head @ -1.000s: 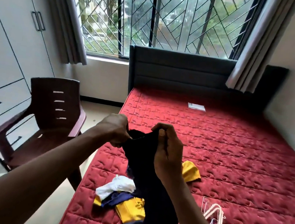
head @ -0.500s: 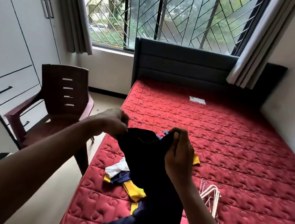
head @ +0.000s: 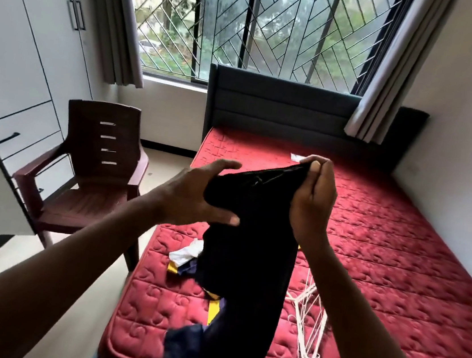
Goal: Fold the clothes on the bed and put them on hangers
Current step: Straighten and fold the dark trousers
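Dark garment (head: 249, 255) hangs from right hand (head: 311, 206), left hand (head: 194, 194) seemingly gripping.
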Demonstrator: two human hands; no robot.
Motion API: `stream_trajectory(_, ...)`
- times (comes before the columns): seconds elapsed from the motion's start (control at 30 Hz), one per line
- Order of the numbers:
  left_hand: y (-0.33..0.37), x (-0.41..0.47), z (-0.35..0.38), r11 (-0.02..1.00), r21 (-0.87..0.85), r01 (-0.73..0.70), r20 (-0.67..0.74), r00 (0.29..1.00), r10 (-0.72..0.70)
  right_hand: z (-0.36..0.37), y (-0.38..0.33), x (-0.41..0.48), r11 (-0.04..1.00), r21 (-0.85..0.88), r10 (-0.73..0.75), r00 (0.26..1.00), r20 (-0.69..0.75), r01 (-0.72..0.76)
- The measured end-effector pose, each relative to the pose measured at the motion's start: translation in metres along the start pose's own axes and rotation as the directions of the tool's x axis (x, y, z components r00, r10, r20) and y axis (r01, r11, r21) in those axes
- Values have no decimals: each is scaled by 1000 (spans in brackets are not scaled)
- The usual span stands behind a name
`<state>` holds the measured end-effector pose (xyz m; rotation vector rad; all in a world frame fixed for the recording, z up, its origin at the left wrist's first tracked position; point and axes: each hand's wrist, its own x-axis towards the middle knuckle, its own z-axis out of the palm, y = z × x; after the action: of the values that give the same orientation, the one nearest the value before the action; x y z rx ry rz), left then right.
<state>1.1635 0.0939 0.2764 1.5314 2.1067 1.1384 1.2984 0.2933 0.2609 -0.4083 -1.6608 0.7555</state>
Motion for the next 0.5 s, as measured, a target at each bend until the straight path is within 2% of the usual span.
stream_trajectory(0.07,11,4,-1,998,40,-58,-174,983,64,-5,-10,11,997,-75,21,999,28,-19)
stream_trajectory(0.1,17,6,-3,994,84,-63,-260,962,83,-9,-17,16,981,-192,10,999,37,-3)
stream_trajectory(0.17,31,9,-11,977,213,-30,-397,911,114,-20,-37,23,900,-427,-101,995,4,93)
stream_trajectory(0.2,37,12,-14,959,283,-6,-429,893,133,-26,-51,25,879,-448,-188,982,-3,167)
stream_trajectory(0.27,46,19,-16,929,367,40,-438,889,135,-33,-81,23,890,-274,-331,930,159,364)
stream_trajectory(0.33,54,25,-14,922,385,53,-435,891,130,-32,-98,15,885,-92,-375,816,440,456)
stream_trajectory(0.37,57,28,-13,922,383,51,-433,892,131,-29,-99,12,857,-127,-358,754,551,500)
stream_trajectory(0.4,60,30,-11,922,384,51,-433,892,131,-26,-93,9,799,-224,-334,721,607,559)
stream_trajectory(0.5,59,35,-11,931,360,59,-458,881,121,-24,-64,9,629,-417,-319,707,631,656)
